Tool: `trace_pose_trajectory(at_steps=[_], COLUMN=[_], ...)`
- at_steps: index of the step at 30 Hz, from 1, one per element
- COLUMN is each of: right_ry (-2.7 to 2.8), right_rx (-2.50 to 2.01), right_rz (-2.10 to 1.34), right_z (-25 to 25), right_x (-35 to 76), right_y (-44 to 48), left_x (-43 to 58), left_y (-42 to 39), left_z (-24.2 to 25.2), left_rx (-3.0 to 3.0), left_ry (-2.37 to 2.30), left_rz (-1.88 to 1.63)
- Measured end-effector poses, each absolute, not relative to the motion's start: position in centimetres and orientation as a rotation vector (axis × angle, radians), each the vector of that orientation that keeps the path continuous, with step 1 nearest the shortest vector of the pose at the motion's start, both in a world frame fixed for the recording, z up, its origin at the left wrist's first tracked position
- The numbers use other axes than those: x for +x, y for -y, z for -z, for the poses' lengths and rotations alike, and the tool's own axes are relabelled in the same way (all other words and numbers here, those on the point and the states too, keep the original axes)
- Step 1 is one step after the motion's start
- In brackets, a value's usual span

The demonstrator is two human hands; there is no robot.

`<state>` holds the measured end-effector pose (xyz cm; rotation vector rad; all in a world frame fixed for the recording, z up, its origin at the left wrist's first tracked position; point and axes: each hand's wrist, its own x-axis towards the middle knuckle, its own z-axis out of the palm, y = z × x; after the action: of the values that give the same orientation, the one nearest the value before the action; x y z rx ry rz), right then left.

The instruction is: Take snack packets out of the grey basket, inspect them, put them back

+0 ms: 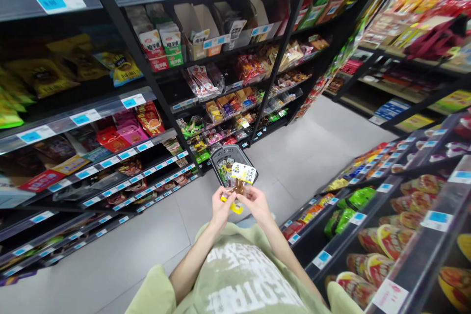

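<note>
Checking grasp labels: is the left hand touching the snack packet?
Touching. The head view shows the left hand pinching the snack packet at its lower edge, with no gap between them; the right hand grips its other side.

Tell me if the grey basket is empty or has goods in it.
Not empty. Small packs show inside the basket, behind the snack packet that the left hand and right hand hold.

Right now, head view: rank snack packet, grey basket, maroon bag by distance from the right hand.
1. snack packet: held in the right hand, centre.
2. grey basket: on the floor just ahead.
3. maroon bag: far shelf, upper right.
</note>
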<state>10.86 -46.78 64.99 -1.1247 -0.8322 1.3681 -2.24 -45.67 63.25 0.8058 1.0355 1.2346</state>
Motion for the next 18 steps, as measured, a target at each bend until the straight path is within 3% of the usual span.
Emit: trace_pose_trajectory(at_steps=[18], right_ry=[0.696], right_rx=[-1.203], right_rz=[-1.174], right_z=[-65.6], right_x=[11.1], right_y=[46.8], left_x=[-2.0], left_y=[45.7], left_z=[-63.3], left_rx=[0.966], left_ry=[-1.025], left_rz=[-1.195])
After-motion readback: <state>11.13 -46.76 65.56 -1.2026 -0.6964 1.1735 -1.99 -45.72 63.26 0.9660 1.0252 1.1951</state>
